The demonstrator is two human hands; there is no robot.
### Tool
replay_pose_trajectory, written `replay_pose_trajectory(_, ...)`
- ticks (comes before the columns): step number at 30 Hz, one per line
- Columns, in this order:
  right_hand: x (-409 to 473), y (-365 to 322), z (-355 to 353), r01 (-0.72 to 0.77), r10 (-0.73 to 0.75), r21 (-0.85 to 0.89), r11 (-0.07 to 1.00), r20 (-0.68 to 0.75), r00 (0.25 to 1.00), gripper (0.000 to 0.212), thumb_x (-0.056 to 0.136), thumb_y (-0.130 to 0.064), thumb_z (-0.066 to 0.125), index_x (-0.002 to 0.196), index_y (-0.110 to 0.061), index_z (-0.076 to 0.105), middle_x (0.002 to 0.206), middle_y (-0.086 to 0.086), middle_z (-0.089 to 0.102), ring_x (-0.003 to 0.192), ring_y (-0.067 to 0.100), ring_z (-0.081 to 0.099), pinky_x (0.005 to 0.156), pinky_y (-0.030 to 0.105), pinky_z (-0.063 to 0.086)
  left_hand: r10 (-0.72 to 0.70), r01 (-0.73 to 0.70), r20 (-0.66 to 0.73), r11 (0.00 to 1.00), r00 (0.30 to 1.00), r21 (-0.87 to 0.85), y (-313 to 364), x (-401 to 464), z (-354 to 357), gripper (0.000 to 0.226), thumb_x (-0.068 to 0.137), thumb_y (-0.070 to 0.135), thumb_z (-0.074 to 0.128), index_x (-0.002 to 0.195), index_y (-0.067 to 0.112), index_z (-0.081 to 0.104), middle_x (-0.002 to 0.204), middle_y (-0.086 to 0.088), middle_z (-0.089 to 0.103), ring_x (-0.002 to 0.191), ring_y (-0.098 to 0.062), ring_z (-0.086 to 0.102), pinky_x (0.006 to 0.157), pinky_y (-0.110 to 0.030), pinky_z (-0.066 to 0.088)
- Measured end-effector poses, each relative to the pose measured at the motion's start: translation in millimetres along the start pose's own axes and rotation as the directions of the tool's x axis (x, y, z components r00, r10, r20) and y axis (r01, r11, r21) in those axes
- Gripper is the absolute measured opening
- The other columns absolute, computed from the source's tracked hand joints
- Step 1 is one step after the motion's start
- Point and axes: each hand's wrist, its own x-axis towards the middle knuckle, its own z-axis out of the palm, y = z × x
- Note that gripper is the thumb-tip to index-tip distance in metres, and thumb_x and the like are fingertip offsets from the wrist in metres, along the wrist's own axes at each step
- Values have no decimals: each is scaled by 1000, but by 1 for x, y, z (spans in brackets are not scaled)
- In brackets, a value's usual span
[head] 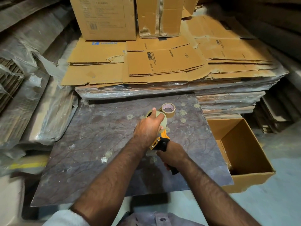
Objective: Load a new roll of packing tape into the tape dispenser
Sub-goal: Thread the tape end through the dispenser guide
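Note:
My right hand grips the black handle of an orange and black tape dispenser, holding it above the dark board. My left hand is wrapped over a pale tape roll at the dispenser's far end, thumb and forefinger spread across its top. Whether that roll sits on the dispenser's hub is hidden by the hand. A second, brown tape roll lies flat on the board just behind, with its pinkish core facing up.
An open cardboard box stands to the right of the board. Flattened cartons are stacked on wrapped bundles behind the board, with upright boxes at the back. Plastic-wrapped cardboard stacks line the left side.

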Motion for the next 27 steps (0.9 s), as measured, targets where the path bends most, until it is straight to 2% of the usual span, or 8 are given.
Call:
replay_pose_trajectory(2,0,1,0,3,-3,2,1000,4,1000,8,90,-18,58,83,-13,58,93,22,74,86,40,72,79,50,61,3,-3,-1,1000,1000,3,0,0,1,27,96,25,62,117,15,48,163,-20,27,102,-47,66,82,-55,58)
replay_pose_trajectory(5,0,1,-2,-2,2,-3,1000,7,1000,13,89,-18,58,76,-16,55,87,18,74,77,37,72,76,49,62,-12,11,-27,1000,1000,-8,2,-3,1,25,98,29,59,114,10,51,163,-18,28,99,-44,67,79,-53,58)
replay_pose_trajectory(9,-1,2,-8,-17,16,16,1000,19,1000,23,91,-17,57,69,-21,53,68,7,67,58,27,66,66,42,63,3,-10,-105,997,994,-72,3,-11,-10,47,91,30,68,131,18,45,146,-18,53,102,-43,66,80,-50,55)
replay_pose_trajectory(15,-1,1,-7,-9,9,-3,1000,36,999,23,91,-17,59,69,-20,54,77,12,70,61,27,66,69,45,63,-21,17,-83,999,996,-48,4,-12,-22,40,89,37,71,123,25,54,157,-9,43,115,-40,64,92,-48,52)
replay_pose_trajectory(19,-2,1,-4,-1,1,-16,1000,23,1000,16,89,-16,58,74,-17,57,84,17,73,72,36,72,72,48,63,-36,36,-31,999,999,13,8,-15,-24,38,96,37,63,129,25,49,162,-7,36,135,-37,49,114,-46,35)
replay_pose_trajectory(22,-3,1,-2,2,-2,-16,1000,14,1000,20,90,-17,58,71,-21,54,78,12,69,78,38,74,72,47,63,-50,50,-5,998,999,35,10,-15,-26,34,98,36,59,128,24,49,164,-7,32,142,-37,41,117,-45,31)
replay_pose_trajectory(25,-2,2,0,3,-3,14,1000,14,1000,12,90,-18,59,78,-17,58,83,16,72,76,36,73,72,48,63,1,0,-29,999,1000,48,9,-14,-23,31,97,36,60,123,22,49,160,-8,38,128,-36,54,114,-45,34)
replay_pose_trajectory(27,0,4,-1,7,-8,32,999,8,1000,11,88,-19,59,78,-18,58,86,17,74,69,34,70,70,48,63,18,-21,-85,999,996,-36,5,-16,-25,37,92,36,67,120,23,46,145,-6,56,109,-38,63,95,-43,44)
